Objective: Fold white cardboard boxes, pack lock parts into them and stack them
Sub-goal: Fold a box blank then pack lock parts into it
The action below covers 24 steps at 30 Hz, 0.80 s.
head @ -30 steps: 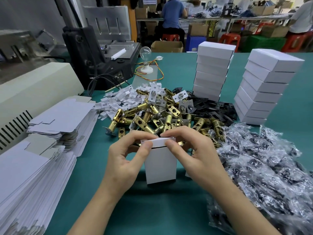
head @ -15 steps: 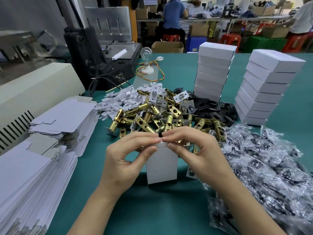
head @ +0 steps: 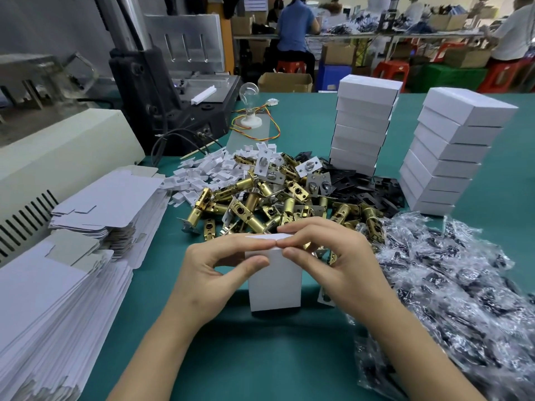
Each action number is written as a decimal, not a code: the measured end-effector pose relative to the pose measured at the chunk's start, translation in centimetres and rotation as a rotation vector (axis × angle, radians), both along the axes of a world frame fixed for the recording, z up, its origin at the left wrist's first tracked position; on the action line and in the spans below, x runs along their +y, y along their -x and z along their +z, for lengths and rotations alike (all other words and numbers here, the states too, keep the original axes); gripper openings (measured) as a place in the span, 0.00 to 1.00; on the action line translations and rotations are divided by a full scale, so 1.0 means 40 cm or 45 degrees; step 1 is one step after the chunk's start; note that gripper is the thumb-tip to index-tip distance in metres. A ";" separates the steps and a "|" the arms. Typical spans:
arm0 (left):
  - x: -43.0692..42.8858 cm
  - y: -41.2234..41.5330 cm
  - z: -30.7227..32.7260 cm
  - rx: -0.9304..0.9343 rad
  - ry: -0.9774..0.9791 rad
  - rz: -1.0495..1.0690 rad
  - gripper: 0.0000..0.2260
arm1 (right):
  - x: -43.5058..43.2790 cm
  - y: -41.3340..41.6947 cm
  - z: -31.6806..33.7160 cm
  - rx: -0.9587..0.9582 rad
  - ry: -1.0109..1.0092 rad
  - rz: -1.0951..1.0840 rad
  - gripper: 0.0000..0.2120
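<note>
My left hand (head: 214, 273) pinches the box (head: 275, 285) at its top corner, thumb on the front; the box stands on end just before the latch pile (head: 260, 198). My right hand (head: 333, 264) pinches the other corner — I'd press the top flap (head: 269, 236) down evenly, both sides together, so nothing creases.

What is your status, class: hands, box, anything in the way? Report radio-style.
Left hand and right hand pinch top flap of upright white box. Flap folded over, tuck unclear. Brass latch pile close behind, nothing blocking.
</note>
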State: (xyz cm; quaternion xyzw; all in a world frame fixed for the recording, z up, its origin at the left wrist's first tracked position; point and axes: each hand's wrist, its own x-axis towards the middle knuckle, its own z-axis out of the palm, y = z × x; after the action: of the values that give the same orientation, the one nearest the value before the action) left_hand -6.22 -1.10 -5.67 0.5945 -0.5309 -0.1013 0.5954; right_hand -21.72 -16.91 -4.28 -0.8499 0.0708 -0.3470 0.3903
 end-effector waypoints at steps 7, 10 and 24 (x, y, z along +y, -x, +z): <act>-0.001 -0.004 -0.009 0.147 -0.076 0.043 0.15 | 0.005 -0.005 -0.005 -0.005 -0.019 -0.023 0.04; 0.002 -0.013 -0.013 0.263 -0.323 -0.051 0.28 | 0.006 -0.006 -0.006 -0.015 -0.024 -0.030 0.04; -0.036 0.002 -0.031 0.870 -0.089 0.314 0.28 | 0.145 -0.053 -0.008 0.526 0.563 -0.433 0.45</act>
State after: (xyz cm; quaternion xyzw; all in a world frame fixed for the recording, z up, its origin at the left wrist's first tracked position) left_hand -6.30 -2.52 -6.90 0.6059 -0.2221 -0.2397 0.7254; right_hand -19.58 -11.10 -4.61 -0.9422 0.2119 -0.2348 0.1106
